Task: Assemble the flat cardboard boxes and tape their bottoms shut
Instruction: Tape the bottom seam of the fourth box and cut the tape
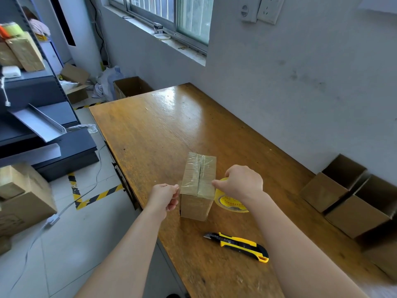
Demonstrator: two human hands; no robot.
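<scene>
The left grip (165,196) is closed, thumb and fingertips pinching the free end of a clear glossy tape strip (197,189) just off the box's left edge. The right grip (242,183) is clamped over the top of a yellow-cored roll of packing tape (227,202), held against the box's right side. The strip runs taut between them across the near end of a small brown cardboard box (197,179), which stands bottom-up on the varnished wooden tabletop (161,125), near its front-left edge.

The box looks light and empty, so it would likely slide or tip under a sideways pull. Its walls are fairly stiff, but the flaps probably give under pressure along the centre seam. It is best held by two opposite side walls, or steadied by pressing down flat on the top. The tape is thin, sticky and apt to wrinkle or fold onto itself, so it wants tension from both ends.

Counted: one box in work with two cross strips on it, one tape roll, one yellow-and-black utility knife (238,244) lying near the right forearm, and what appear to be three open assembled cardboard boxes (322,191) by the wall on the right, the nearest cut off by the frame.
</scene>
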